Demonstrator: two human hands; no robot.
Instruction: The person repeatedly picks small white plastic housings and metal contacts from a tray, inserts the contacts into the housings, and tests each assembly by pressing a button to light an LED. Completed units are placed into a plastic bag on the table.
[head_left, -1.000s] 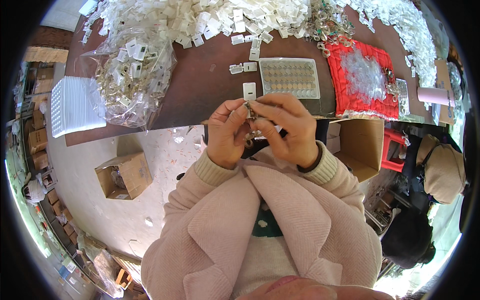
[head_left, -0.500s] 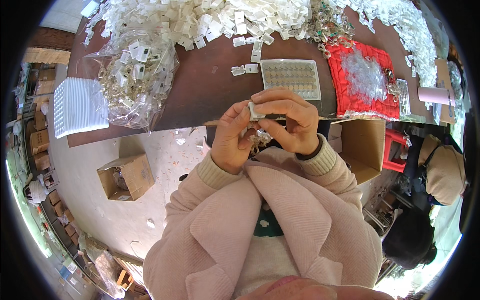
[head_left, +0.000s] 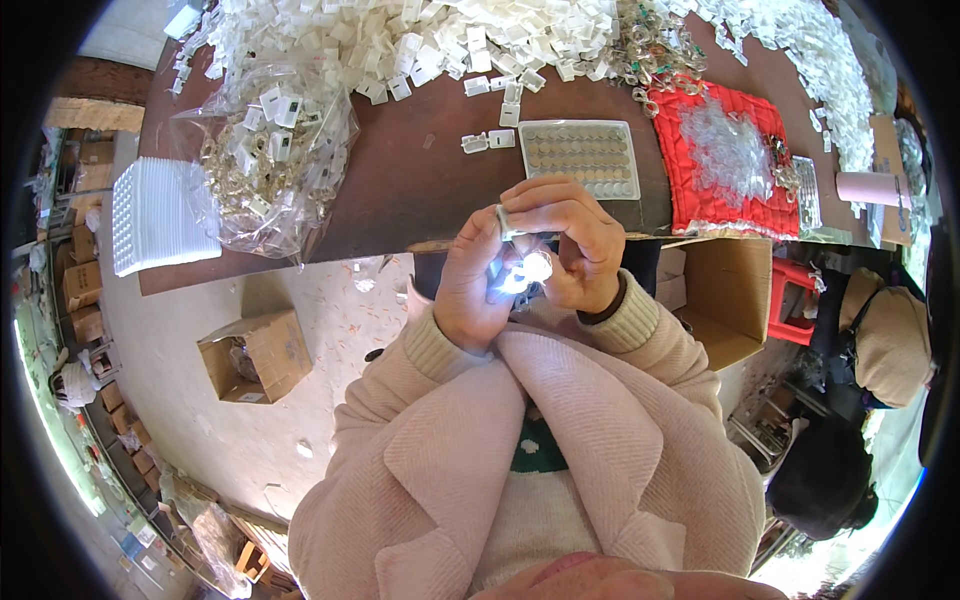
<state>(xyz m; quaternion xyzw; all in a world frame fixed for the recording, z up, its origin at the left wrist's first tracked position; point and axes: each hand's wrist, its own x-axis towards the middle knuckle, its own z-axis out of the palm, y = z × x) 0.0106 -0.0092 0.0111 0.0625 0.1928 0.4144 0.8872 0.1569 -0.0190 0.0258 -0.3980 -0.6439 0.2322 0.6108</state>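
Observation:
My left hand (head_left: 469,288) and my right hand (head_left: 583,247) meet just off the table's near edge. Both are closed on a small white plastic battery case (head_left: 503,221), gripped by its ends between thumbs and fingers. Bright white LED lights (head_left: 526,271) glow right below it, between the two hands; their glare hides the wire and the case's lower side. Just beyond my right hand lies a clear tray (head_left: 633,160) holding rows of round coin cells. Two loose white cases (head_left: 488,141) sit left of that tray.
A heap of white cases (head_left: 440,45) covers the table's far side. On the left are a clear bag (head_left: 290,170) of cases and light strings and a stack of white trays (head_left: 160,215). A red cloth (head_left: 690,185) lies right. Cardboard boxes (head_left: 270,355) stand below.
The LED lights under the case have come on, unlit before. My right fingers have shifted slightly left, and the case has turned a little, showing more of its edge.

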